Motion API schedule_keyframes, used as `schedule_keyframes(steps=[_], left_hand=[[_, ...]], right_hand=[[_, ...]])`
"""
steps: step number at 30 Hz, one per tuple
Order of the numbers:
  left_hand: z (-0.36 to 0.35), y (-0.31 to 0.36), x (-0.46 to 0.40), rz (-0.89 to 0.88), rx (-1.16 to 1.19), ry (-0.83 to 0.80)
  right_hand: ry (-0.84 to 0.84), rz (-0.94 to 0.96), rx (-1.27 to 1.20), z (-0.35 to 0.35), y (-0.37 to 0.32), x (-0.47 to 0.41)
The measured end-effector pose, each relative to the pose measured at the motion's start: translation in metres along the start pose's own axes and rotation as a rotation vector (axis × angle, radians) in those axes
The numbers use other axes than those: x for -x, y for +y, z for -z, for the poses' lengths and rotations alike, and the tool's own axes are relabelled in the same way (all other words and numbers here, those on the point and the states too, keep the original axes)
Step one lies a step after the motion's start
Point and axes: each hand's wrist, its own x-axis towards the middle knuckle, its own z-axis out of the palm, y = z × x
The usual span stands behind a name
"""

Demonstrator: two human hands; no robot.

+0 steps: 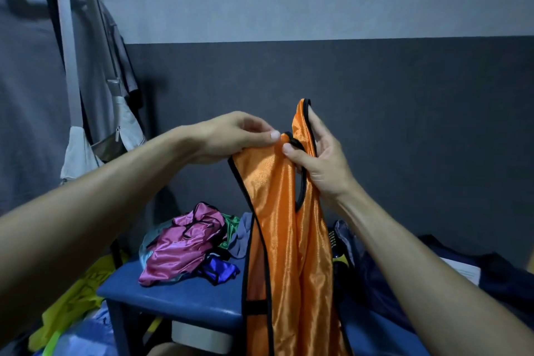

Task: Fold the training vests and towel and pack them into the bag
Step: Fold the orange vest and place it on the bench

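The orange vest [286, 240] hangs in the air in front of the person, above the near edge of the blue desk [185, 300], held up by its shoulder straps. The left hand [231, 139] pinches the left strap between thumb and fingertips, so that grip is closed on the cloth. The right hand [320, 162] has its thumb pressed on the bunched black trim at the neck while its fingers run up behind the right strap, also gripping the vest.

The cloth looks thin, glossy and very light; it drapes in long soft folds and carries no stiffness of its own. I judge it slippery, likely to slide out of a loose pinch and to spring out of a fold unless pressed flat. The black-bound edges [251, 211] seem the firmest places to hold, at the shoulders now and at the hem corners for the fold.

On the far left of the desk lies a crumpled heap with a pink vest [182, 248], a blue one [219, 270] and a green one [232, 230]. A dark bag [491, 274] sits to the right
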Motion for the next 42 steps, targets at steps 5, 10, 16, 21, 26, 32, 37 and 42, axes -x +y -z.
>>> schedule_keyframes(steps=[5,10,16,21,26,32,37,42], left_hand=[[0.005,-0.006,-0.008,0.081,0.058,-0.058],[0.012,-0.011,-0.007,0.128,0.004,-0.100],[-0.004,-0.024,-0.015,0.040,0.072,-0.075],[-0.016,-0.018,-0.013,0.002,-0.074,-0.133],[-0.021,-0.016,-0.012,-0.016,-0.202,-0.132],[-0.024,-0.015,-0.021,0.014,-0.059,-0.002],[-0.018,-0.011,-0.023,-0.079,-0.270,0.077],[-0.010,-0.004,-0.029,-0.184,-0.434,0.097]], right_hand=[[-0.010,-0.016,0.020,0.005,0.000,0.003],[0.101,-0.082,-0.141,0.020,0.002,0.003],[0.227,-0.109,-0.183,0.029,-0.001,-0.003],[0.221,-0.079,-0.131,0.030,-0.007,-0.006],[0.225,-0.064,-0.096,0.028,-0.012,-0.009],[0.186,-0.108,-0.189,0.031,-0.026,-0.013],[0.150,-0.145,-0.102,0.041,-0.033,-0.013],[0.083,-0.246,0.190,0.051,-0.031,-0.015]])
